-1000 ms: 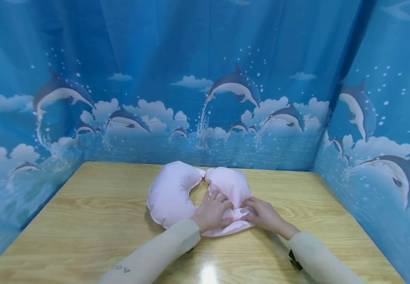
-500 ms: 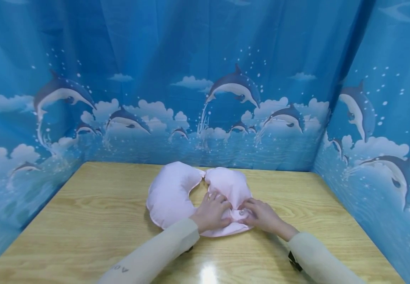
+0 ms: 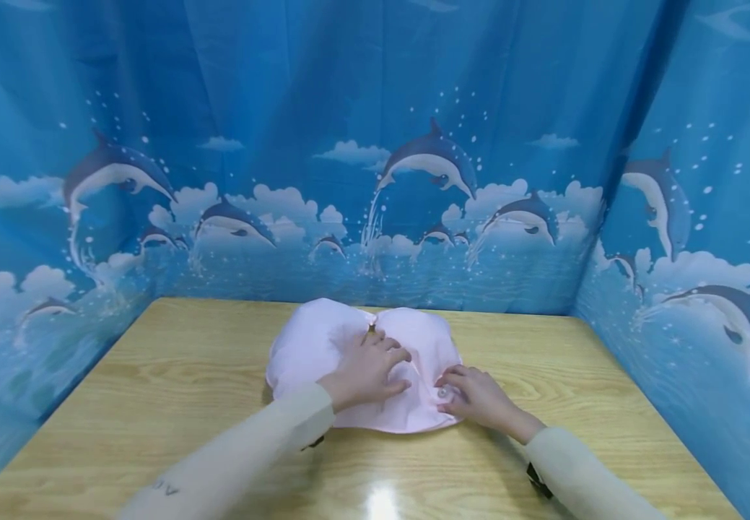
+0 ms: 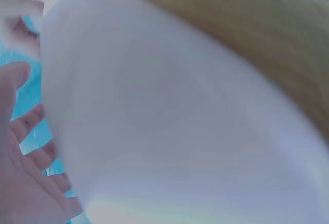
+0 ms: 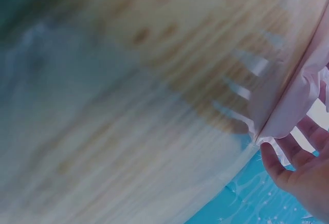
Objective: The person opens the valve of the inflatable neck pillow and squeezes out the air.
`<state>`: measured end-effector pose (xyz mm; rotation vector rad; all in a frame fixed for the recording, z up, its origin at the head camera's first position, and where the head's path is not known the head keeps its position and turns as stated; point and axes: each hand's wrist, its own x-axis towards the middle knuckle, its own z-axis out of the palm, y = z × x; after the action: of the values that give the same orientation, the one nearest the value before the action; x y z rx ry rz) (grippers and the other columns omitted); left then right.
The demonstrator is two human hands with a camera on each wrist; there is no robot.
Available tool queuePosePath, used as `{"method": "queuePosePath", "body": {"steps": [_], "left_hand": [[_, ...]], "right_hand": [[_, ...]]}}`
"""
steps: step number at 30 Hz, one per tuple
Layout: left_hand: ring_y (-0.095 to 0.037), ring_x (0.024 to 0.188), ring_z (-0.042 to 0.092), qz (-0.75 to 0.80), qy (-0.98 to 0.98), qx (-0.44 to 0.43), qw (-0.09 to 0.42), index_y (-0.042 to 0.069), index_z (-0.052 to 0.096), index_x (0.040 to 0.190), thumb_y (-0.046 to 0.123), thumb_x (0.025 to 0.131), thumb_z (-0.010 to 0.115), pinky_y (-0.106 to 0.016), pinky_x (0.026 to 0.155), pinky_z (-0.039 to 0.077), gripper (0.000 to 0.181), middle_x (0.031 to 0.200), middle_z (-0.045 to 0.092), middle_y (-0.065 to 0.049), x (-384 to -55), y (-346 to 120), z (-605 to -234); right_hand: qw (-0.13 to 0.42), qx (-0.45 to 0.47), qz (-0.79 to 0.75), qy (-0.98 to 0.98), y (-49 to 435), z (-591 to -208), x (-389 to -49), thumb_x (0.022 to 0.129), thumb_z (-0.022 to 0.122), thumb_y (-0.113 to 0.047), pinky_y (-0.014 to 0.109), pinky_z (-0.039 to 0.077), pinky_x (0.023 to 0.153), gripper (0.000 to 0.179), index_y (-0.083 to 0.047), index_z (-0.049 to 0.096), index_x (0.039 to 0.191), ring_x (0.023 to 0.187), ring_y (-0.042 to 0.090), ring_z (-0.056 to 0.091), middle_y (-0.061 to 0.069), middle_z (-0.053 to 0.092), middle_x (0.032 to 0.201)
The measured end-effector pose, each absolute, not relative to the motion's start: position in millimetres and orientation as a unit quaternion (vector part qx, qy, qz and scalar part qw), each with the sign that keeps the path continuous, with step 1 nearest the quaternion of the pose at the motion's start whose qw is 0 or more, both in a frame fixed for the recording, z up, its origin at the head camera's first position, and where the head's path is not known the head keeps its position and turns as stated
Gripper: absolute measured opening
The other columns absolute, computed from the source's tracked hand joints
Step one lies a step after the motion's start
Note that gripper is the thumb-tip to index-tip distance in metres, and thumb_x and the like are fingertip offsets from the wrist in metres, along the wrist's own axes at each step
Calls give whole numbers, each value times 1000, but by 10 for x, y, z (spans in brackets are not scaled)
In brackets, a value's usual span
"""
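Observation:
A pale pink U-shaped neck pillow (image 3: 306, 347) lies on the table, its two ends meeting at the far side. My left hand (image 3: 367, 370) is over the middle of it with fingers spread; in the left wrist view those fingers (image 4: 41, 154) look loose and hold nothing. At the pillow's right front, my right hand (image 3: 481, 399) pinches the cloth, thumb and fingers on either side of a small round button-like piece (image 3: 442, 393). The right wrist view shows the thumb at the pillow's edge (image 5: 288, 116); part of the grip is hidden there.
The pillow and both forearms are on a wood-grain table (image 3: 173, 383). A blue curtain (image 3: 323, 87) with printed dolphins stands along the table's back and sides.
My left hand has let go of the cloth by the button-like piece and moved left, lifting slightly. The pillow's front right part has flattened out. My right hand has stayed nearly in place.

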<state>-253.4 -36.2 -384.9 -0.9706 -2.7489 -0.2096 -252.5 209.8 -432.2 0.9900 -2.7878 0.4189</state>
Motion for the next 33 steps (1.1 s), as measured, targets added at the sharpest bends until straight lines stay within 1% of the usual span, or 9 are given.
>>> {"method": "queuePosePath", "body": {"steps": [5, 10, 13, 16, 19, 22, 28, 31, 33], "left_hand": [[-35, 125, 41, -103, -947, -290, 93, 23, 60, 114, 45, 83, 60, -59, 105, 25, 38, 123, 56, -5, -2600, -654, -3670], [-32, 125, 41, -102, -961, -235, 101, 23, 59, 117, 49, 82, 61, -57, 104, 27, 44, 127, 54, -4, -2699, -960, -3616], [-34, 127, 37, -97, -969, -202, 100, 23, 57, 120, 52, 81, 60, -58, 104, 27, 49, 132, 50, -6, -2752, -1119, -3635], [-40, 131, 30, -103, -973, -181, 95, 24, 53, 125, 54, 80, 60, -62, 104, 23, 55, 139, 42, -10, -2782, -1244, -3671], [-45, 133, 25, -112, -975, -173, 89, 23, 48, 131, 56, 79, 59, -65, 103, 21, 63, 144, 35, -14, -2797, -1329, -3716], [-46, 132, 24, -113, -975, -171, 89, 24, 45, 134, 58, 78, 58, -66, 101, 22, 67, 146, 31, -15, -2807, -1380, -3780], [-44, 133, 23, -119, -976, -163, 86, 28, 43, 136, 62, 79, 55, -66, 100, 25, 68, 147, 29, -12, -2820, -1430, -3946], [-45, 134, 20, -131, -974, -165, 88, 28, 43, 136, 62, 79, 54, -67, 99, 25, 67, 147, 29, -13, -2827, -1439, -4016], [-46, 133, 21, -134, -971, -173, 95, 27, 43, 136, 61, 80, 54, -67, 97, 26, 67, 146, 31, -14, -2834, -1438, -4053]], "right_hand": [[70, 327, 145, -931, 2107, -4329, -2535, 79, 68, -36, 47, 45, 78, 27, -18, 65, 99, 93, 26, 58, 4, 61, 106], [73, 331, 153, -928, 2112, -4328, -2536, 79, 69, -35, 47, 45, 79, 27, -17, 66, 99, 94, 26, 58, 4, 62, 105], [77, 335, 154, -927, 2116, -4324, -2535, 79, 69, -35, 47, 45, 79, 28, -16, 66, 99, 94, 25, 58, 3, 62, 105], [83, 339, 153, -925, 2116, -4323, -2533, 79, 68, -35, 46, 46, 79, 29, -16, 65, 100, 93, 25, 59, 4, 62, 106], [90, 343, 156, -922, 2115, -4323, -2533, 79, 68, -34, 46, 46, 79, 30, -15, 65, 101, 93, 25, 59, 5, 62, 107], [97, 348, 159, -919, 2117, -4326, -2540, 79, 69, -33, 46, 47, 79, 29, -14, 65, 101, 93, 25, 60, 5, 62, 106], [86, 344, 158, -922, 2119, -4319, -2549, 79, 68, -34, 45, 46, 82, 30, -16, 65, 102, 95, 23, 59, 2, 62, 107], [83, 340, 158, -923, 2123, -4310, -2548, 80, 68, -34, 45, 47, 83, 30, -15, 65, 103, 96, 24, 59, 3, 62, 109], [82, 339, 162, -923, 2128, -4302, -2544, 80, 68, -34, 44, 47, 83, 30, -15, 65, 103, 96, 24, 59, 3, 62, 108]]}}
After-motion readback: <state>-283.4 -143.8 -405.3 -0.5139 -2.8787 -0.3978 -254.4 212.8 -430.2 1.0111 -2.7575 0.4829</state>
